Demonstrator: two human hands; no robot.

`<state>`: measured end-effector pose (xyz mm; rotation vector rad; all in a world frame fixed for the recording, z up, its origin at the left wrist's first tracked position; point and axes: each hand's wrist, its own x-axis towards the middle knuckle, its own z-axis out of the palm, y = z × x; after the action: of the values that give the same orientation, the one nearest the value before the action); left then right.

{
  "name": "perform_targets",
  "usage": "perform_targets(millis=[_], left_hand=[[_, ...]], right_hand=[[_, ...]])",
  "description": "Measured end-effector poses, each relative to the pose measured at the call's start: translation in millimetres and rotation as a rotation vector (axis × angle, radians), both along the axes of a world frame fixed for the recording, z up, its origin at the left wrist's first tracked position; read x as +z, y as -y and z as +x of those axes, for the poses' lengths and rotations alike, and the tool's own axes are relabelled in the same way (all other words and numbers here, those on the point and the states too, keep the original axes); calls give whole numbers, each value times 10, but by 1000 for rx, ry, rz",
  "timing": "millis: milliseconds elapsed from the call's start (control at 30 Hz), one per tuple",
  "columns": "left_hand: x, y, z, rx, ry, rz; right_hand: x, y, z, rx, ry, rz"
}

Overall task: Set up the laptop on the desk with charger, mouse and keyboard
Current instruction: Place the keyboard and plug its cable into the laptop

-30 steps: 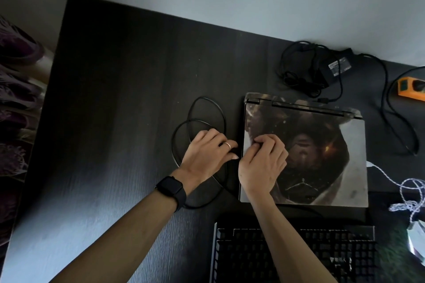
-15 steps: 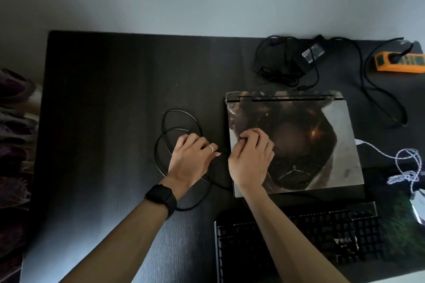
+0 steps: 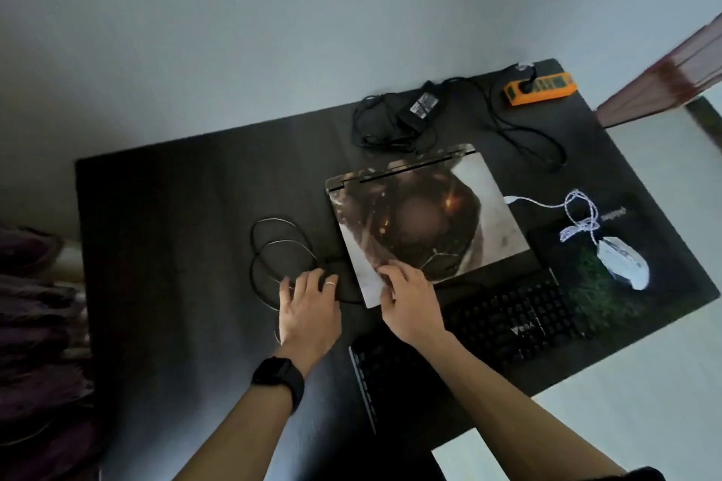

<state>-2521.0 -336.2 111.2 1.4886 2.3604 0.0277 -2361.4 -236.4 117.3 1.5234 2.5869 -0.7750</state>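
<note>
The closed laptop (image 3: 426, 223), its lid covered with a picture skin, lies flat on the dark desk (image 3: 187, 246). My right hand (image 3: 410, 305) rests on its near left corner, fingers flat on the lid and thumb along the edge. Just left of the laptop, my left hand (image 3: 308, 308) lies with spread fingers on a looped black cable (image 3: 281, 246). A black keyboard (image 3: 508, 320) sits in front of the laptop, partly under my right forearm. To the right, a white mouse (image 3: 623, 262) with a braided cord lies on a dark mouse pad (image 3: 586, 293). The charger brick (image 3: 420, 107) with coiled leads lies behind the laptop.
An orange power strip (image 3: 541, 88) with one plug in it sits at the desk's far right corner. A wall runs behind the desk. Purple cloth (image 3: 35, 324) lies off the left edge, and pale floor shows beyond the right and near edges.
My head has pulled back and turned, so more of the desk shows. Both hands have slid toward the laptop's near left corner, and their curled fingers have flattened out.
</note>
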Motion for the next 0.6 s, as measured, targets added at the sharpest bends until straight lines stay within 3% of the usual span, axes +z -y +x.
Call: perform_targets(millis=[267,600], left_hand=[[456,412,610,-68,194,-142],[816,510,1750,-69,199,-138]], right_hand=[[487,718,1010,-314,-191,-109],[678,1218,2413,-384,-303,-155]])
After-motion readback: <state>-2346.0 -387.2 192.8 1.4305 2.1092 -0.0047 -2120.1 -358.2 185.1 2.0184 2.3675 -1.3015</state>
